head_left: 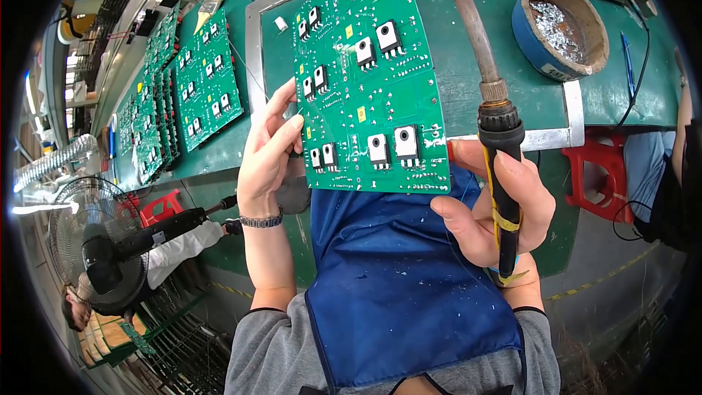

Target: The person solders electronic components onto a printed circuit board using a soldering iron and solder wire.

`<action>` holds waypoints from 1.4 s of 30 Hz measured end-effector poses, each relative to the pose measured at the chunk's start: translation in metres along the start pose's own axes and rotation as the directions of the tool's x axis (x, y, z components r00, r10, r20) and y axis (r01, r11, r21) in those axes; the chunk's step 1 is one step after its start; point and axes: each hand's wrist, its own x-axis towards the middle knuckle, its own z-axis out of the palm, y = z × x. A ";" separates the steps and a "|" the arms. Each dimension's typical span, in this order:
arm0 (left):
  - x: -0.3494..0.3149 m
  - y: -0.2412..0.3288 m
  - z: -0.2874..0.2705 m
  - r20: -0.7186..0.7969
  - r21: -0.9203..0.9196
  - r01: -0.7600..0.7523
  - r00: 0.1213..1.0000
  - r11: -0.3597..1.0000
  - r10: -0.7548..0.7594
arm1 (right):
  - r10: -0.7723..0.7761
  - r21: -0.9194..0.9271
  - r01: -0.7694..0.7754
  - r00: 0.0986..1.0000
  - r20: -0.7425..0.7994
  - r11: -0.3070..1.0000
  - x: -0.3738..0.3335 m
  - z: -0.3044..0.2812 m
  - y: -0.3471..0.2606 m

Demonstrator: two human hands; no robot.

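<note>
A green circuit board [402, 95] with several black transistors with metal tabs is held up over the bench, tilted. My left hand [267, 146] grips its left edge between thumb and fingers. In my right hand [530, 205] is a soldering iron [501, 121], its handle lying across the fingers and its dark tip pointing up and away from the board. The thumb and a finger of that hand are close to the board's lower right corner; whether they touch it I cannot tell. A blue apron [409, 285] lies below the board.
At the right back stands a round, blue-sided container [528, 36] holding silvery solder scraps. Several more circuit boards [208, 80] stand at the left, near a brush [213, 1]. A blue pen [629, 66] lies far right. A fan [99, 241] and people are off the bench.
</note>
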 end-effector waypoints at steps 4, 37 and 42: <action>0.000 0.000 0.002 -0.004 -0.006 -0.028 1.000 1.000 0.028 | -0.028 0.012 0.029 1.000 -0.003 1.000 -0.004 0.002 0.000; 0.002 0.003 0.005 -0.024 -0.067 -0.103 0.995 0.992 0.102 | -0.034 0.130 0.023 0.996 0.078 0.991 -0.019 0.008 -0.003; 0.003 0.001 0.001 -0.018 -0.082 -0.118 0.993 0.990 0.117 | -0.014 0.119 0.005 0.997 0.078 0.993 -0.024 0.010 -0.002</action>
